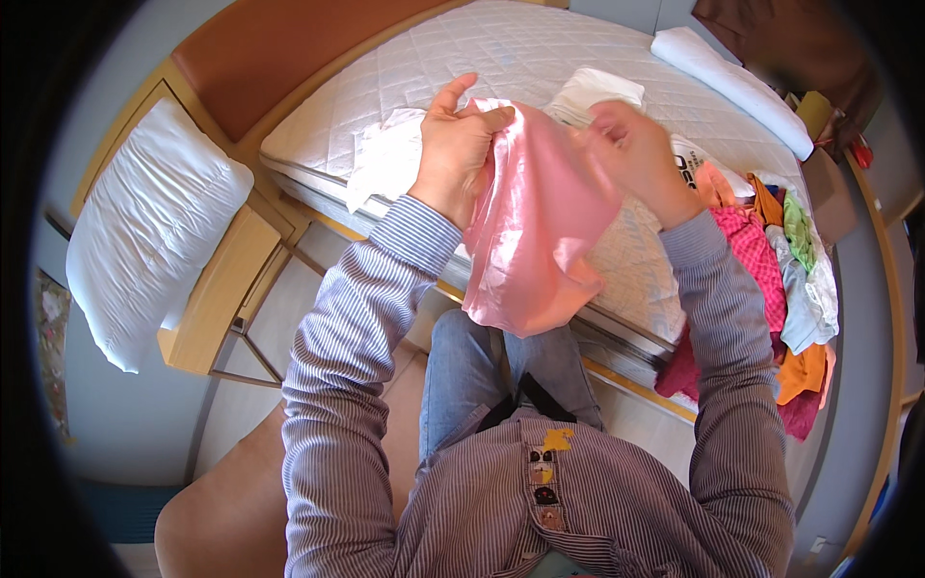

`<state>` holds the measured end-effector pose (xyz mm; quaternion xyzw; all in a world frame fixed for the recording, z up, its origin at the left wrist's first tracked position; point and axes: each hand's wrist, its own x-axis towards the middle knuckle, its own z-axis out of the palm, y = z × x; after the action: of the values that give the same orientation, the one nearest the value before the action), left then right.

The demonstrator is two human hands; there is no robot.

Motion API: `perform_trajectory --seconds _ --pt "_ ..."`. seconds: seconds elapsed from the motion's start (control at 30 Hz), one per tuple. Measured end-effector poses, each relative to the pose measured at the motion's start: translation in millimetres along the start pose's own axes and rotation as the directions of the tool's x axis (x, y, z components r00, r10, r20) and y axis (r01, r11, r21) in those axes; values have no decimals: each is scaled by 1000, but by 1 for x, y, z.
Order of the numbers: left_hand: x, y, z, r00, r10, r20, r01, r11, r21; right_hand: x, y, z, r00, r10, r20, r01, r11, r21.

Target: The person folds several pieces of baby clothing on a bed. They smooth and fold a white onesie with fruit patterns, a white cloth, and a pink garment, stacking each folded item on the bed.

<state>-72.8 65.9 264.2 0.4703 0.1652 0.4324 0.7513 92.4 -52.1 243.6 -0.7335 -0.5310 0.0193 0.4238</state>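
Note:
Pink satiny fabric (538, 231) hangs in front of me over the near edge of the mattress. My left hand (462, 141) grips its upper left edge between thumb and fingers, with the index finger raised. At the cloth's upper right, my right hand (636, 159) has its fingers curled on the edge; this hand is slightly blurred. Behind my left hand a white cloth (386, 155) lies on the quilted mattress (506, 54). Another folded white cloth (596, 94) lies just beyond my right hand.
A heap of colourful clothes (759, 267) covers the mattress's right end, near a white bag with printing. At the far right lies a rolled white item (730, 90). A white pillow (159, 231) rests on the wooden bedside cabinet (224, 289). Part of a brown seat (231, 491) stands at lower left.

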Motion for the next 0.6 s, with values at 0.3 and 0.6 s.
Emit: perform_trajectory --seconds 0.3,0.6 --pt "-10 -19 6 934 123 335 -201 957 208 -11 -24 76 996 -73 -58 93 859 504" --pt "-10 1 -19 388 528 755 -801 -213 560 -5 18 75 980 115 -164 -101 991 89"
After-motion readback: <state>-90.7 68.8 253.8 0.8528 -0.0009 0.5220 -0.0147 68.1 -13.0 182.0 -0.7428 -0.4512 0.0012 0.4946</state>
